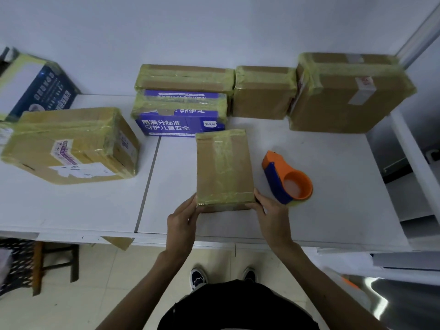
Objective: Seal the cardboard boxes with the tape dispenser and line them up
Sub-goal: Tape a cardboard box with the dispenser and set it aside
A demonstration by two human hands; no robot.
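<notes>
The left grip (183, 217) and right grip (269, 216) are each clasping a near corner of the small box (223, 167), which is lying flat on the surface (333, 198). The tape dispenser (288, 179) is sitting close at its three o'clock, so a crooked push toward the sealed boxes (264, 91) at twelve o'clock is probably risking a bump.

1. A small flat brown cardboard box (223, 167) lies on the white table (321, 148), near its front edge.
2. The left hand (182, 220) holds its near left corner, and the right hand (271, 217) holds its near right corner.
3. An orange-and-blue plastic tape dispenser (288, 179) lies just right of this box.
4. Just behind it, to the left, sits a blue printed cardboard box (181, 122), with a long brown taped cardboard box (184, 77) directly behind that.
5. Rightward along the wall stand a squarish brown taped cardboard box (263, 94) and then a large brown taped cardboard box (350, 96).
6. On the left lies a wide brown labelled cardboard box (71, 146), with a dark printed carton (35, 84) behind it.
</notes>
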